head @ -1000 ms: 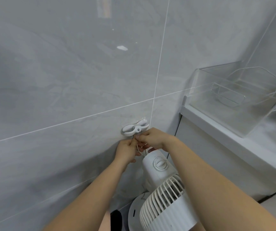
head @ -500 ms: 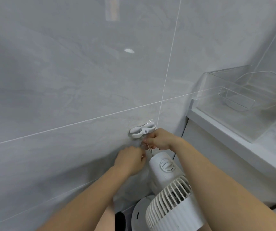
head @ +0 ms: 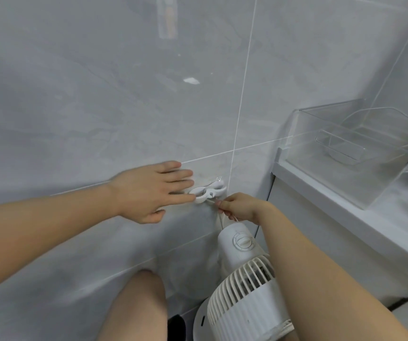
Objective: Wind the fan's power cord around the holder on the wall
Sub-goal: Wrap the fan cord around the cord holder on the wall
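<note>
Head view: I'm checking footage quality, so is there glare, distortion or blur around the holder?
Head view: the glossy wall shows reflected light patches; wide-angle bending curves the grout lines; the holder and cord look soft and white-on-pale; the left hand casts faint shadow.

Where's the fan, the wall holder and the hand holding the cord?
fan [head: 241, 313], head view, on its white front grille.
wall holder [head: 208, 192], head view, on its white middle.
right hand [head: 241, 207], head view, on its knuckles.

Both forearms are bare, with no sleeves, watch or rings showing; a bare knee [head: 140, 301] shows left of the fan [head: 244, 299].
</note>
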A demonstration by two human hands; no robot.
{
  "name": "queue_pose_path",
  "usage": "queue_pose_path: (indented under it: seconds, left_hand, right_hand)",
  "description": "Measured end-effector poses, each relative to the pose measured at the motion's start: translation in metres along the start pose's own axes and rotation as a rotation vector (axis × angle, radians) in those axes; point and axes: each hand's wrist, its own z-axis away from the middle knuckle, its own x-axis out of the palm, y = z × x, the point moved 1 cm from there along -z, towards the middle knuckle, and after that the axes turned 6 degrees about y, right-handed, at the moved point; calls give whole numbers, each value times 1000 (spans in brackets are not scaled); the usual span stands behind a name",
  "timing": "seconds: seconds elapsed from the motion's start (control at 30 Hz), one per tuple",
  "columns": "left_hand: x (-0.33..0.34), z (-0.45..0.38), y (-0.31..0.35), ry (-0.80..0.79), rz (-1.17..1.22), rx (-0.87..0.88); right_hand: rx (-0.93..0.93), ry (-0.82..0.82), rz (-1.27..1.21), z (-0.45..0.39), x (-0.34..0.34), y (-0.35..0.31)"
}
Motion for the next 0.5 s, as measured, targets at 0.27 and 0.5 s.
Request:
queue_pose_path:
  seconds: [0.27,0.5]
  left_hand:
    - [2,-3,3,40,-48,8]
    - [5,-2,2,38,-74,6]
  right_hand:
    - [119,22,-305,-4,-10,-6]
    - [143,125,-480,-6,-14,-18]
